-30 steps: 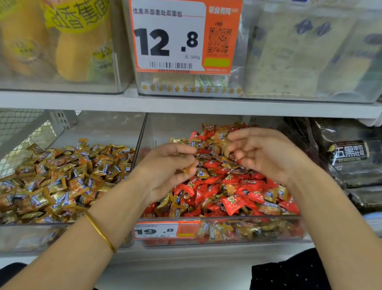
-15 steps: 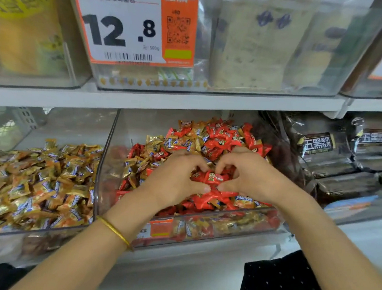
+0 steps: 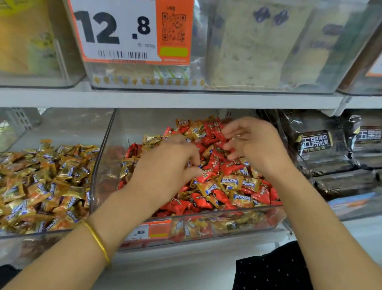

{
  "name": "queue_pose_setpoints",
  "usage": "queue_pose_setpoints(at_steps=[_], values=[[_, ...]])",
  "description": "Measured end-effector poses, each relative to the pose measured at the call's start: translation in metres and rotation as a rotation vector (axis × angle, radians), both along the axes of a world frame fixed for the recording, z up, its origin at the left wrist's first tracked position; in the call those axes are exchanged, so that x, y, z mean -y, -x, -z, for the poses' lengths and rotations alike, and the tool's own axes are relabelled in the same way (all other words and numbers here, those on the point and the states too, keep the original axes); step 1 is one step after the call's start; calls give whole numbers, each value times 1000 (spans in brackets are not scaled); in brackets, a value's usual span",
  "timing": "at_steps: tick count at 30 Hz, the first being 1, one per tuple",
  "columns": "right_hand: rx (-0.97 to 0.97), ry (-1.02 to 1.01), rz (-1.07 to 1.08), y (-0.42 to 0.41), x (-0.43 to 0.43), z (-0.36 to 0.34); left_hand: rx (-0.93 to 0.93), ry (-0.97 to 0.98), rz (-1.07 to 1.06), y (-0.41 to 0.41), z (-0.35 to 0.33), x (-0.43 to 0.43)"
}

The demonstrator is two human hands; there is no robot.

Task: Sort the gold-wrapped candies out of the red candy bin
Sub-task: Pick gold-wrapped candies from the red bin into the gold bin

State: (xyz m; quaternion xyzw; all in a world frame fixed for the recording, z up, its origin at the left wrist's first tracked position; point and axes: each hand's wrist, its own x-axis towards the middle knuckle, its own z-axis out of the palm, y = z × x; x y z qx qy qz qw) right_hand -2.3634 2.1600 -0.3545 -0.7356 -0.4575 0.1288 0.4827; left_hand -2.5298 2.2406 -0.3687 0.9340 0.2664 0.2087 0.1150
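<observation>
— Left hand (image 3: pixel 167 166) sits knuckles-up over the middle of the red candy bin (image 3: pixel 106 172), fingers curled down into the heap.
— Got one pinched?
— Can't tell; the fingertips are buried among the wrappers. Curled like that, whatever it gathers won't drop back.
— And the other?
— Right hand (image 3: pixel 254 145) is toward the bin's back right. Its fingers are loosely bent and apart, with nothing gripped. It's brushing the red candies (image 3: pixel 206 201) aside so that anything gold underneath shows.
— Where are the strays?
— Plenty of gold-wrapped candies (image 3: pixel 230 182) lie in the bin's front half, just ahead of my right wrist. There are more along its left wall and a few at the back. By my reckoning the sorting is far from done.
— Where do they go?
— Most likely the gold bin (image 3: pixel 3 251) right against the red bin's left wall, since it's full of the same wrappers. That's a short reach for the left hand, so I'd say it gathers while the right one rakes.
</observation>
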Motion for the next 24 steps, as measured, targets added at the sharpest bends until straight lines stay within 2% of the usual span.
queue_pose_setpoints(at_steps=[2,4,8,11,14,16,20,22,24], values=[[109,99,40,-5,14,0,-116,41,51,-10,6,8],[205,255,2,-7,23,2,-208,40,17,-17,12,11],[368,525,-124,-6,25,11,-228,-6,-21,-25,20,9],[505,582,-137,-3,17,19,-214,24,-36,-26,22,6],[590,539,-149,1,9,24,-165,99,-58,-23,18,1],[437,434,-148,2,9,20,-126,151,-62,-18,14,-7],[-69,203,-59,-3,16,9,26,278,-63,-4,-1,-28],[-323,125,-31,-4,17,6,113,401,-87,0,-5,-31],[-476,83,-37,-3,18,4,188,590,-102,0,-3,-30]])
